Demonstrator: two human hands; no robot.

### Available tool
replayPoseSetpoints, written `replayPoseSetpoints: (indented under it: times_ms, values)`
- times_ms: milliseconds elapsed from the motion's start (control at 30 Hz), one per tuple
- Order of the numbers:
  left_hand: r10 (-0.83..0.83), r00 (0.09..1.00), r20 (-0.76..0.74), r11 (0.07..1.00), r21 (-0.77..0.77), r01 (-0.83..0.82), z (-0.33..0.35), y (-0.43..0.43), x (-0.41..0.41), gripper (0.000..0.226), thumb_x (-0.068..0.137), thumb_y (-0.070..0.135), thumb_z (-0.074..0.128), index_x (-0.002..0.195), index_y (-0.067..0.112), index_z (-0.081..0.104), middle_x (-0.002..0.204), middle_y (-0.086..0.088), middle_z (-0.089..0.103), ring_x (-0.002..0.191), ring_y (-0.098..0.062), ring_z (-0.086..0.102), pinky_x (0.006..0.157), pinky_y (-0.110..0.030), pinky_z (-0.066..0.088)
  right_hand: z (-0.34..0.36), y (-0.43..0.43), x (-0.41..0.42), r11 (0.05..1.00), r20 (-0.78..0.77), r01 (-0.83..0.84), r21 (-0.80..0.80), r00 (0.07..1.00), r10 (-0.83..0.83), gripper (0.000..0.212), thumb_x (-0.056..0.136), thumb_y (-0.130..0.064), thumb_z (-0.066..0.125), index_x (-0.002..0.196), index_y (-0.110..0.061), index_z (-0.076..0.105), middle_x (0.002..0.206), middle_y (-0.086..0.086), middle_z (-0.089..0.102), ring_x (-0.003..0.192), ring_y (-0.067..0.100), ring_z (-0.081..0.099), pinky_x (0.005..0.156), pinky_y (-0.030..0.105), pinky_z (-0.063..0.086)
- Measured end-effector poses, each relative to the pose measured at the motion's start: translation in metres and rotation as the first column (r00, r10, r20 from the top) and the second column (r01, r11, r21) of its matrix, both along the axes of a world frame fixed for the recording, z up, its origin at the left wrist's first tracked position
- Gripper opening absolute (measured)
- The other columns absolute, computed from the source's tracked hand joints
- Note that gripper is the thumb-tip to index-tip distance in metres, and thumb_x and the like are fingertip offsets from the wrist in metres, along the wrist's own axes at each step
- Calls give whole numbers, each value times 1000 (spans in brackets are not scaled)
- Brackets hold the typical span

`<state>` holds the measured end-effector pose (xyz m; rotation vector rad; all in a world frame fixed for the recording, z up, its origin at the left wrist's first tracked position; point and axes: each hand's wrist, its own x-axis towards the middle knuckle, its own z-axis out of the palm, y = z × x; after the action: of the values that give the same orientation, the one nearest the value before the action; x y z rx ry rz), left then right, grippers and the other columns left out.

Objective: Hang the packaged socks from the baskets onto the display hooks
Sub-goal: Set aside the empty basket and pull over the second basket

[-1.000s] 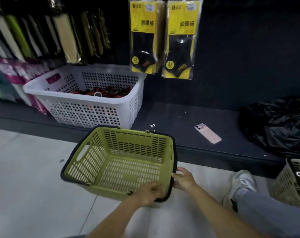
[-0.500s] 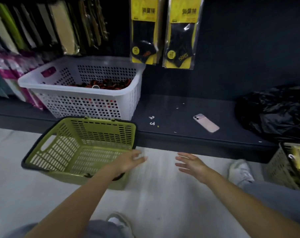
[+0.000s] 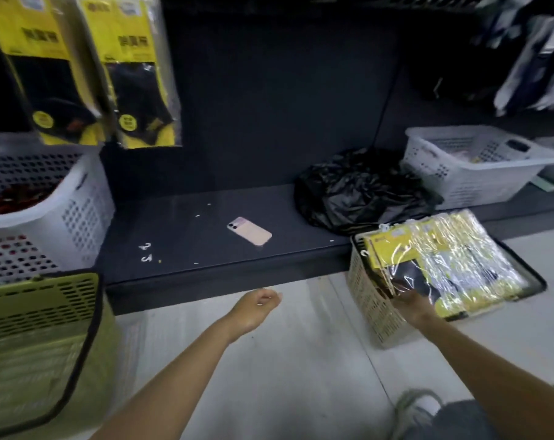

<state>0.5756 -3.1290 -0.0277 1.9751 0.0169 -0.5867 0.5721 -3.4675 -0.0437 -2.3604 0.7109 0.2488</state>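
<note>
A beige basket stands on the floor at the right, heaped with yellow-and-black packaged socks in clear plastic. My right hand reaches into it and grips the near edge of the front pack, its fingertips hidden under the plastic. My left hand hovers over the floor in the middle, loosely curled and holding nothing. Two rows of the same sock packs hang from hooks at the upper left. An empty green basket sits on the floor at the far left.
A low dark shelf carries a pink phone, a crumpled black bag and white baskets at the left and right. My shoe is at the lower right.
Both hands let go of the green basket, which now lies off to the left. The view swung right, and my right hand moved into the beige basket onto the sock packs.
</note>
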Motion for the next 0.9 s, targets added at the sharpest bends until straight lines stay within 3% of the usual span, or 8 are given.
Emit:
replayPoseSetpoints:
  times_ms: [133, 267, 467, 633, 733, 800, 900]
  values:
    - [-41, 998, -49, 999, -26, 40, -20, -49, 3, 25, 95, 44, 48, 114, 30, 55, 115, 10, 55, 103, -6, 52, 85, -20, 37, -30, -14, -4, 996, -38, -84, -2, 996, 84, 33, 97, -19, 49, 126, -5, 58, 117, 20, 64, 107, 35, 59, 87, 36, 48]
    - [-41, 993, -108, 998, -55, 36, -34, -75, 2, 38, 96, 42, 46, 127, 21, 54, 123, 6, 55, 108, -9, 51, 89, -21, 38, -43, -13, 6, 995, -11, -98, -1, 995, 98, 32, 99, -23, 45, 127, -10, 55, 115, 17, 65, 105, 34, 60, 83, 32, 45]
    - [40, 979, -202, 997, -56, -53, -43, -77, 3, 40, 99, 39, 43, 132, 17, 49, 123, 2, 55, 106, -14, 55, 92, -26, 42, -46, 18, 5, 975, 72, -169, 146, 984, 160, 25, 96, -13, 50, 114, 0, 63, 108, 17, 66, 98, 25, 58, 83, 23, 37]
    - [155, 944, -292, 977, -93, -190, -48, -60, -6, 46, 99, 41, 42, 137, 14, 43, 132, -2, 52, 112, -19, 55, 96, -31, 44, -39, 83, -17, 885, 63, -262, 386, 964, 258, 27, 96, 2, 45, 118, 6, 60, 79, 0, 56, 68, 8, 50, 62, 7, 38]
    - [278, 905, -322, 931, -142, -336, -50, -43, -8, 46, 100, 40, 37, 136, 11, 44, 133, -5, 52, 111, -21, 55, 94, -32, 45, -35, 126, -38, 792, 36, -370, 485, 914, 405, 33, 99, -1, 42, 130, 0, 53, 101, 4, 55, 81, 9, 51, 74, 10, 40]
    - [345, 882, -321, 891, -184, -415, -49, -30, -9, 40, 101, 40, 36, 123, 12, 55, 124, -9, 60, 106, -23, 58, 86, -31, 48, -33, 153, -53, 693, 11, -391, 605, 875, 485, 36, 100, -3, 41, 136, -2, 47, 111, 8, 56, 92, 14, 54, 85, 16, 43]
    - [394, 888, -236, 907, -55, -417, -54, -4, -18, 38, 100, 37, 39, 107, 8, 62, 113, -19, 66, 104, -32, 62, 90, -37, 49, -29, 180, -65, 594, -13, -474, 650, 775, 632, 38, 101, -14, 44, 139, -10, 44, 132, 8, 56, 119, 16, 54, 96, 16, 42]
